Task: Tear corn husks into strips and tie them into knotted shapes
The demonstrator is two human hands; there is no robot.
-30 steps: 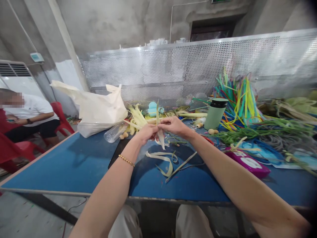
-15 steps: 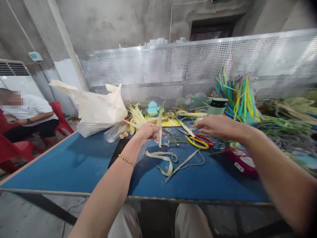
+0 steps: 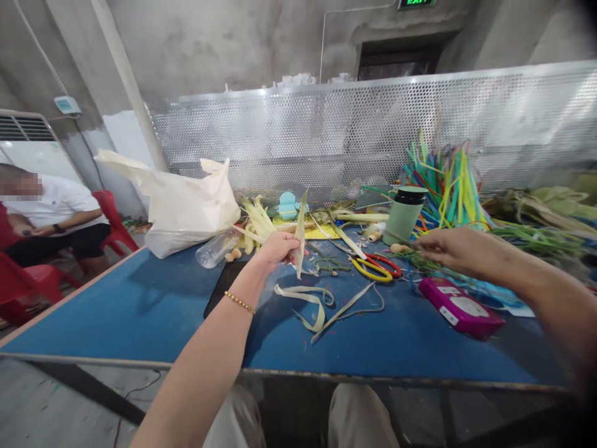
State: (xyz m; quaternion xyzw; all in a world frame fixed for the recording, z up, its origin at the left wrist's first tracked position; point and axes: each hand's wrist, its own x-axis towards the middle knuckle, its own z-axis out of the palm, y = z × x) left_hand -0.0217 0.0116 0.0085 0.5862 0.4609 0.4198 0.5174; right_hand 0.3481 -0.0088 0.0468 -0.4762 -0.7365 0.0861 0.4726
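My left hand (image 3: 282, 250) is closed around a pale green, pointed leaf strip (image 3: 301, 233), which stands upright with its tip up. My right hand (image 3: 438, 246) is to the right of the green flask (image 3: 403, 214), its fingers pinched together near a thin stalk; what they hold is too blurred to tell. Between the hands lie scissors (image 3: 373, 267) with red and yellow handles. Closer to me on the blue table (image 3: 153, 330) are a curled pale strip (image 3: 308, 298) and a straight strip (image 3: 342, 314).
A white plastic bag (image 3: 186, 205) and a clear bottle (image 3: 217, 249) stand at the left, beside a dark flat tablet (image 3: 224, 286). Right of centre lies a magenta packet (image 3: 461, 308). Coloured strips (image 3: 452, 186) are heaped behind. A seated person (image 3: 65, 208) is off to the left.
My right hand has moved right, from in front of the flask to beside it, uncovering the flask and the magenta packet. The left hand keeps its leaf strip, turned slightly.
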